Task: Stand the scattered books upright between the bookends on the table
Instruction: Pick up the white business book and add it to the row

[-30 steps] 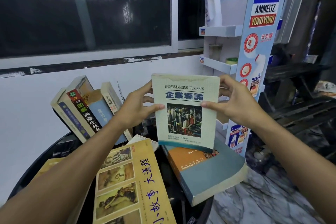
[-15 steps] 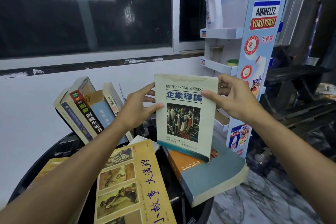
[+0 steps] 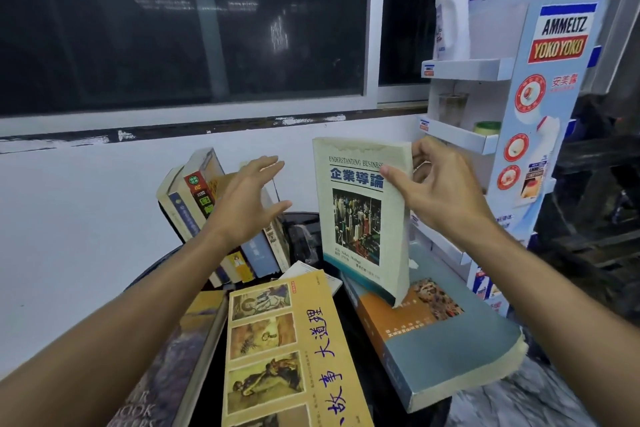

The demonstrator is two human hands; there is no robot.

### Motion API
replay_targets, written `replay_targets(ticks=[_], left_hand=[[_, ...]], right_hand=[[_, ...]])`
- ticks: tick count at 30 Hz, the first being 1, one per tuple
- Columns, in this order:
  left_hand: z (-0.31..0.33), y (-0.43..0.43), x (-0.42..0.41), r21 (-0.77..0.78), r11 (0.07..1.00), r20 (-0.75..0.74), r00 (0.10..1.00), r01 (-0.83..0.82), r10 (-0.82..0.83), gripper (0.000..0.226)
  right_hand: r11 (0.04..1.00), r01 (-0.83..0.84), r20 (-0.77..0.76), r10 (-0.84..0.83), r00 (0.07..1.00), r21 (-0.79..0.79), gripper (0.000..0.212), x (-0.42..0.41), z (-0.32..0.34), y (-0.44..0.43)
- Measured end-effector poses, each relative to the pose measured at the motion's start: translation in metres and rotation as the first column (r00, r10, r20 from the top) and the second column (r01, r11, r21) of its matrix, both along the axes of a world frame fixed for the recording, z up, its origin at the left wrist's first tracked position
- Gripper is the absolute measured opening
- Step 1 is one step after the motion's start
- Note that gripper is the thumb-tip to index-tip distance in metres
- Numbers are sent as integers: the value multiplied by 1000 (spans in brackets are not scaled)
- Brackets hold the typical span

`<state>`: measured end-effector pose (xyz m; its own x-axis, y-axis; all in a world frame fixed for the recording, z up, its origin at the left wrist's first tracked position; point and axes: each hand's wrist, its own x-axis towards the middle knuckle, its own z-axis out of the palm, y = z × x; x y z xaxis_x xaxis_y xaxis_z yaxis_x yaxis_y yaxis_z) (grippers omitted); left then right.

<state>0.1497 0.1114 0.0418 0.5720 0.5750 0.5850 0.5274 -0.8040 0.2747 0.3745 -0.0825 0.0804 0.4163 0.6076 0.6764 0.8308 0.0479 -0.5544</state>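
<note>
My right hand [image 3: 436, 191] grips the pale "Understanding Business" book [image 3: 356, 218] by its upper right edge and holds it upright, its lower corner resting on a thick teal-and-orange book [image 3: 446, 340] that lies flat. My left hand [image 3: 249, 201] is open, fingers spread, in front of a row of several books [image 3: 197, 204] that lean to the left at the back of the dark round table [image 3: 304, 229]. A yellow book with pictures [image 3: 291, 350] and a darker book [image 3: 166, 367] lie flat near me. The bookends cannot be made out.
A white cardboard display stand [image 3: 550, 87] with shelves stands close on the right, holding a white bottle with a purple cap [image 3: 452, 17]. A white wall and dark window run behind the table. The teal book overhangs the table's right edge above a marbled floor [image 3: 512, 399].
My left hand has let go of the "Understanding Business" book and moved left towards the leaning row. The book has turned, now held by my right hand alone.
</note>
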Motion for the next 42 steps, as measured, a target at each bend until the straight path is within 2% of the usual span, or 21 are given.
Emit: replay_targets(ticks=[8, 12, 15, 19, 24, 42], left_hand=[[-3, 20, -21, -46, 992, -167, 980, -114, 105, 90], [-4, 24, -21, -67, 987, -207, 970, -147, 130, 90], [-4, 25, -19, -76, 985, -192, 972, -155, 138, 81], [-4, 27, -20, -48, 985, -156, 975, -167, 157, 53], [-7, 30, -21, -24, 987, -133, 979, -159, 155, 56], [-16, 38, -22, -38, 989, -45, 989, -142, 140, 42]], right_hand=[[994, 43, 41, -47, 998, 102, 35, -24, -2, 46], [992, 40, 59, -47, 997, 120, 35, -31, -6, 74], [992, 36, 59, -43, 997, 118, 34, -35, -11, 93], [991, 38, 66, -47, 997, 125, 33, -38, -16, 113], [990, 52, 53, -60, 997, 135, 32, -38, -25, 136], [975, 102, -108, -82, 991, 199, 27, -58, -70, 184]])
